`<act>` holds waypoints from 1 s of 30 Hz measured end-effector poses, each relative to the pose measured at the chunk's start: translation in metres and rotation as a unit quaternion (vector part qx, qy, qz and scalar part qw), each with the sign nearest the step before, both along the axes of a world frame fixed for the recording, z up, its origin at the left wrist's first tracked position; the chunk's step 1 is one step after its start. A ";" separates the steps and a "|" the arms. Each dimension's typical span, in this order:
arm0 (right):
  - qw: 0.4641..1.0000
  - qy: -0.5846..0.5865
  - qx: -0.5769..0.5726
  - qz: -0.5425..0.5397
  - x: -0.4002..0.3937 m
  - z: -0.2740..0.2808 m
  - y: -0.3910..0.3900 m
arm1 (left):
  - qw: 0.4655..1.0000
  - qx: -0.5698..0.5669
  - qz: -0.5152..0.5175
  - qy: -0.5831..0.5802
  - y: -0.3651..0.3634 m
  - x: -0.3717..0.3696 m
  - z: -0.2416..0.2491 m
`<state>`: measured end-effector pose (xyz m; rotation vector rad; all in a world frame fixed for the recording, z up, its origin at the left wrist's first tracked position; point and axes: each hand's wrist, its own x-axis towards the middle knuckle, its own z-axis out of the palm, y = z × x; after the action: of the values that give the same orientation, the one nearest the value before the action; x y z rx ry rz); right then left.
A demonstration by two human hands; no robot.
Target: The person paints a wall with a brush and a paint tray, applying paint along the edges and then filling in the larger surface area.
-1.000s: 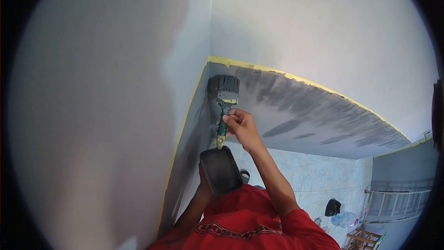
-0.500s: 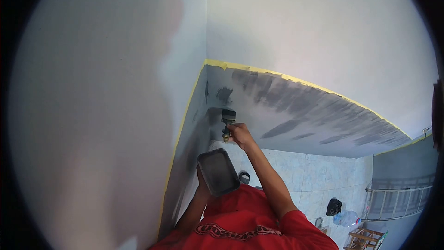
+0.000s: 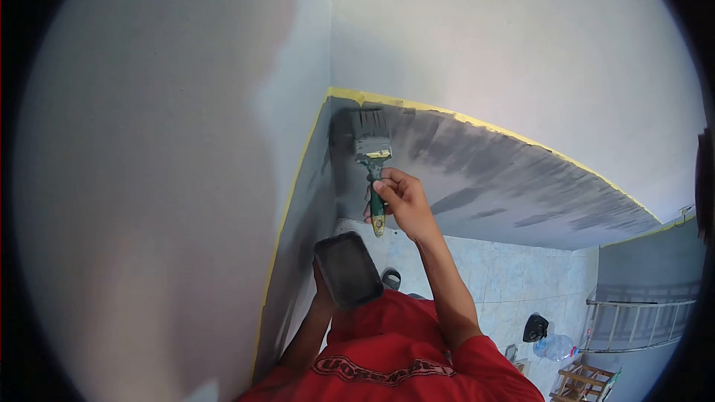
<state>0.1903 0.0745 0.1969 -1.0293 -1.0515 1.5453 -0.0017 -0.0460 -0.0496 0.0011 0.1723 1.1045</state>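
Observation:
My right hand (image 3: 397, 197) grips the green handle of a wide paintbrush (image 3: 373, 145), its bristles pointing up in front of the wall just below the yellow tape (image 3: 462, 117). Dark grey streaks mark the lower wall (image 3: 439, 150) under that tape. Lower down, my left hand (image 3: 322, 283) holds a black rectangular tray (image 3: 348, 269) by its left side, close to my red shirt; most of those fingers are hidden behind the tray. A thin dark film covers the tray's inside.
Pale walls meet in a corner (image 3: 331, 45) above the tape. On the tiled floor (image 3: 484, 272) at the lower right are a black bag (image 3: 535, 327), a clear plastic bottle (image 3: 555, 348), a wooden stool (image 3: 585, 382) and a metal ladder (image 3: 640, 326).
My right hand has raised the brush from low on the wall to near the tape at the corner, and the brush now looks larger. The tray has shifted slightly up and left.

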 end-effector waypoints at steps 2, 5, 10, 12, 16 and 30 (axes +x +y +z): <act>1.000 -0.019 0.020 0.013 -0.007 -0.001 -0.005 | 1.000 0.013 0.004 -0.021 0.003 0.000 -0.006; 1.000 -0.015 -0.010 0.005 -0.014 -0.050 0.015 | 1.000 -0.009 -0.003 0.011 -0.001 0.001 0.016; 0.986 -0.162 -0.006 -0.028 -0.023 -0.199 0.053 | 0.997 0.028 0.021 -0.064 -0.001 -0.003 -0.003; 0.977 -0.206 0.009 -0.048 -0.029 -0.232 0.050 | 0.997 0.063 0.018 -0.031 -0.003 -0.007 -0.020; 0.982 -0.108 -0.153 -0.007 -0.030 -0.218 0.038 | 0.997 0.079 0.007 0.003 -0.003 -0.007 -0.017; 0.999 0.004 -0.038 -0.038 -0.012 -0.035 0.018 | 0.995 -0.009 0.033 0.093 -0.001 -0.001 0.009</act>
<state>0.1788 0.0924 0.1620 -1.1028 -0.9435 1.5365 -0.0030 -0.0475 -0.0403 0.0834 0.3504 1.1691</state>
